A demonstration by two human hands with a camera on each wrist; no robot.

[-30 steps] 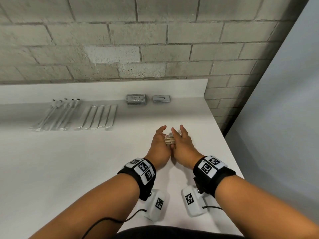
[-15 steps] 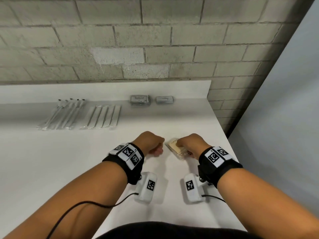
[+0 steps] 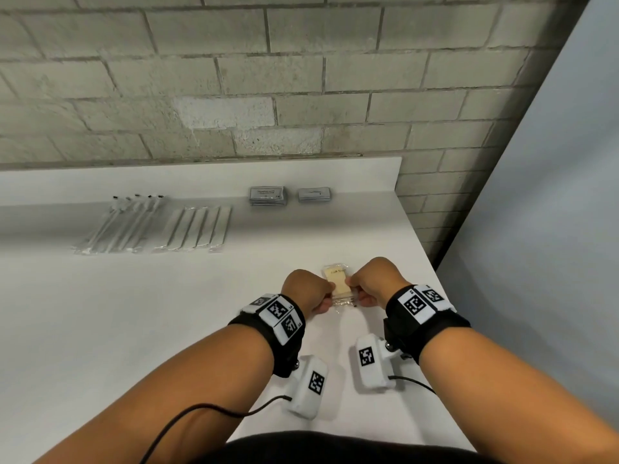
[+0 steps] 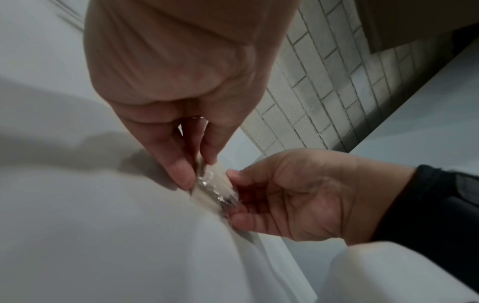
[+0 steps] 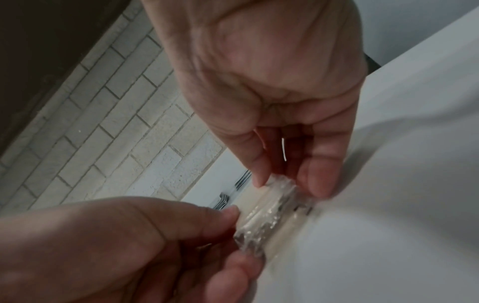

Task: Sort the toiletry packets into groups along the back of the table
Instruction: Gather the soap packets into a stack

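together left hand (image 3: pixel 306 291) and right hand (image 3: pixel 375 283) pinch clear-wrapped soap packets (image 3: pixel 339 285)

My hands work over a white table (image 3: pixel 100 329) whose back edge turns up against a brick wall. Far ahead and to my left lie two rows of long clear packets (image 3: pixel 120 226) and (image 3: pixel 197 231), side by side. Straight ahead, at the back, sit two grey packet stacks (image 3: pixel 268 195) and (image 3: pixel 315 194), near each other, not touching.
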